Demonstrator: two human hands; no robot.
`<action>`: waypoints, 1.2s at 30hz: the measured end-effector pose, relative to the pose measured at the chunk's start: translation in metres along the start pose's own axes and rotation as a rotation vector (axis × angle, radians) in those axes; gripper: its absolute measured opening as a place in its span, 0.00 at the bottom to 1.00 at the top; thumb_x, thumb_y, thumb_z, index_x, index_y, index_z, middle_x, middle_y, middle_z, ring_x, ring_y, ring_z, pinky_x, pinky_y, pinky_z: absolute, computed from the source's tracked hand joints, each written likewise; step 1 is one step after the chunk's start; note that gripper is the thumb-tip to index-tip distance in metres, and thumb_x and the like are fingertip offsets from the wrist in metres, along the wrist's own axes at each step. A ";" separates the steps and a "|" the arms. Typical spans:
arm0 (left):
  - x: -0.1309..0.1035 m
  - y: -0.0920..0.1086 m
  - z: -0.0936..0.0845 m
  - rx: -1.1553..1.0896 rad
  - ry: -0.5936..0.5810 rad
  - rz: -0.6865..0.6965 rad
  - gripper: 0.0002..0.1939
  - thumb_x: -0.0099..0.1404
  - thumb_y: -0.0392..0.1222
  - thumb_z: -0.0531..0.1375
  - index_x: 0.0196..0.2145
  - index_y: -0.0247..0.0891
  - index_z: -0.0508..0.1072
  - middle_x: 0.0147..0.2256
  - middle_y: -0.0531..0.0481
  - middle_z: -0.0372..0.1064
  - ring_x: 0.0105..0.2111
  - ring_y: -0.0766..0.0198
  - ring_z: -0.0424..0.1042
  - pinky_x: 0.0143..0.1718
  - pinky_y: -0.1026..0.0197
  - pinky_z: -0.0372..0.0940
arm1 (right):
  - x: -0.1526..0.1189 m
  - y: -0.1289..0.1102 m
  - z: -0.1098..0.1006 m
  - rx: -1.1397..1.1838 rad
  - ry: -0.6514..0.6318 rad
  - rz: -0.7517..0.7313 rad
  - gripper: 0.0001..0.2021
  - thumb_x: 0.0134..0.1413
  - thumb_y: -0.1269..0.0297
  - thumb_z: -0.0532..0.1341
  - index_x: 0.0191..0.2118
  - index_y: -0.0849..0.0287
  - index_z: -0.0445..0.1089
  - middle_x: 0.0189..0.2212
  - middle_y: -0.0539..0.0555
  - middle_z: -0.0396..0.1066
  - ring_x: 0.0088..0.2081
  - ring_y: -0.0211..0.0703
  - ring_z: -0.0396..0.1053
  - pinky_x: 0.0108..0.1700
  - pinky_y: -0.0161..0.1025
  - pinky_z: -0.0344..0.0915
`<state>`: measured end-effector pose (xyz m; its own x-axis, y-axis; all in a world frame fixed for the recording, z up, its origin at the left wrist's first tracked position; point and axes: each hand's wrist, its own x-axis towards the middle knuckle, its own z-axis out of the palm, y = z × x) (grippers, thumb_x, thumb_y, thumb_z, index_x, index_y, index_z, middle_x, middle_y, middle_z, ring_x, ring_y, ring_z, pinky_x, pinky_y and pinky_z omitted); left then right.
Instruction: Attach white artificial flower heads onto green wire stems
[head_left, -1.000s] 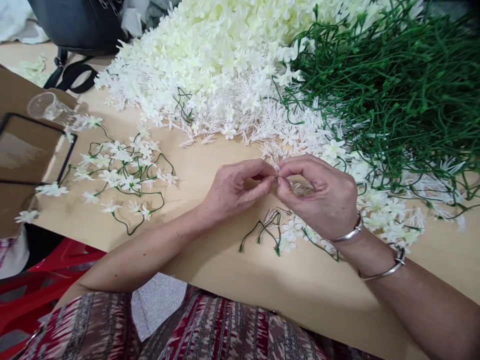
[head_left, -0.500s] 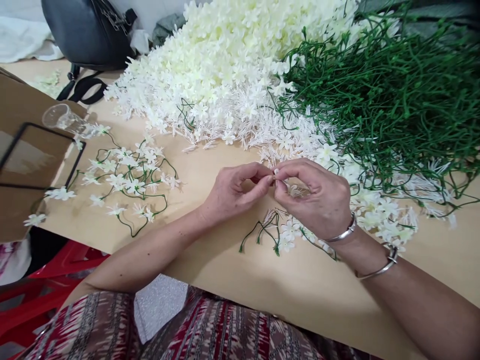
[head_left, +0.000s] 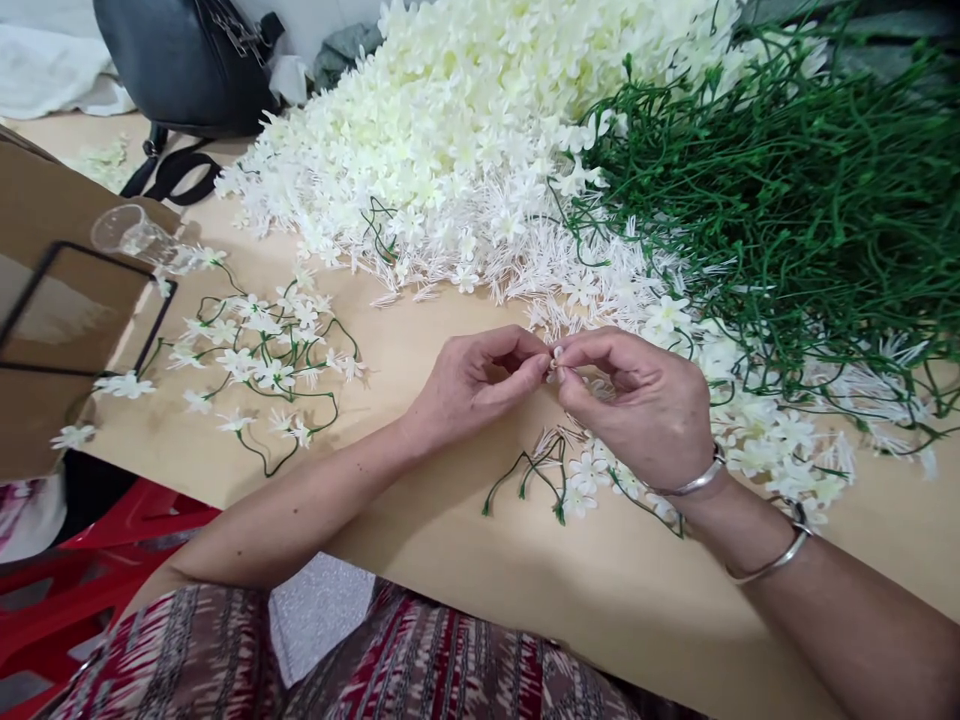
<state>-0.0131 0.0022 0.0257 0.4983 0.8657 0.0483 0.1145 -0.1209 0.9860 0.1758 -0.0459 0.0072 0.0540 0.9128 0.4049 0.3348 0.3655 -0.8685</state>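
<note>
Over the middle of the table, my left hand (head_left: 476, 385) and my right hand (head_left: 649, 410) meet fingertip to fingertip. Both are closed in a pinch at a small white piece (head_left: 557, 354), mostly hidden by the fingers, so its exact kind is unclear. Just below the hands lie a few green plastic stems (head_left: 525, 465) and white artificial flowers (head_left: 585, 475). Behind them spreads a heap of loose white petals (head_left: 465, 130), with thin white stamens (head_left: 517, 235) along its front edge. Beside it, at the right, is a tangled pile of green stems (head_left: 810, 200).
White flowers on green stems (head_left: 262, 345) lie at the left. Near them a clear plastic cup (head_left: 131, 235) lies tipped by a cardboard box (head_left: 45, 380). A black bag (head_left: 184, 70) stands at the back left; a red stool (head_left: 112, 560) is below the table.
My right hand has shifted slightly right and down, and its fingertips sit a little farther from the left ones. The whole view has moved slightly.
</note>
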 end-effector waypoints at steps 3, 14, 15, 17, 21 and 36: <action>0.001 -0.005 0.001 -0.092 0.005 -0.022 0.19 0.70 0.57 0.72 0.38 0.36 0.80 0.34 0.48 0.80 0.33 0.67 0.75 0.36 0.64 0.70 | 0.000 0.001 0.000 0.013 0.002 0.030 0.07 0.59 0.73 0.67 0.37 0.52 0.78 0.39 0.51 0.85 0.42 0.47 0.85 0.48 0.47 0.82; 0.003 -0.011 0.000 -0.160 0.020 -0.046 0.14 0.67 0.48 0.74 0.37 0.36 0.77 0.33 0.50 0.77 0.32 0.68 0.73 0.36 0.64 0.69 | 0.000 -0.001 0.000 0.147 -0.004 0.267 0.02 0.57 0.66 0.70 0.36 0.53 0.78 0.41 0.53 0.86 0.36 0.43 0.81 0.37 0.42 0.77; 0.004 -0.010 0.000 -0.150 0.032 -0.049 0.13 0.67 0.46 0.73 0.36 0.36 0.77 0.33 0.51 0.76 0.31 0.68 0.72 0.35 0.64 0.68 | 0.001 -0.002 -0.001 0.180 -0.013 0.298 0.02 0.57 0.66 0.70 0.35 0.53 0.78 0.42 0.54 0.86 0.33 0.41 0.78 0.32 0.40 0.74; 0.004 -0.007 -0.002 -0.143 0.033 -0.052 0.12 0.67 0.44 0.73 0.36 0.37 0.75 0.32 0.52 0.74 0.30 0.69 0.71 0.33 0.65 0.66 | 0.003 -0.003 -0.003 0.245 -0.029 0.346 0.04 0.58 0.65 0.71 0.35 0.53 0.77 0.44 0.55 0.86 0.28 0.37 0.73 0.26 0.37 0.68; 0.005 -0.004 -0.003 -0.158 -0.013 -0.070 0.11 0.66 0.43 0.71 0.36 0.38 0.74 0.31 0.52 0.74 0.32 0.67 0.72 0.35 0.64 0.68 | 0.007 -0.002 -0.005 0.355 -0.015 0.397 0.06 0.58 0.64 0.72 0.33 0.53 0.76 0.47 0.55 0.86 0.28 0.38 0.74 0.26 0.37 0.67; 0.006 -0.010 -0.064 0.553 0.238 0.348 0.08 0.59 0.36 0.61 0.28 0.42 0.63 0.31 0.51 0.65 0.31 0.62 0.64 0.34 0.57 0.61 | 0.015 0.010 -0.015 0.495 0.004 0.393 0.13 0.60 0.53 0.75 0.33 0.51 0.73 0.40 0.52 0.81 0.43 0.48 0.83 0.54 0.52 0.78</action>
<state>-0.0668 0.0398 0.0262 0.3909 0.8069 0.4429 0.4347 -0.5860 0.6839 0.1940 -0.0310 0.0095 0.0884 0.9957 0.0293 -0.1855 0.0454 -0.9816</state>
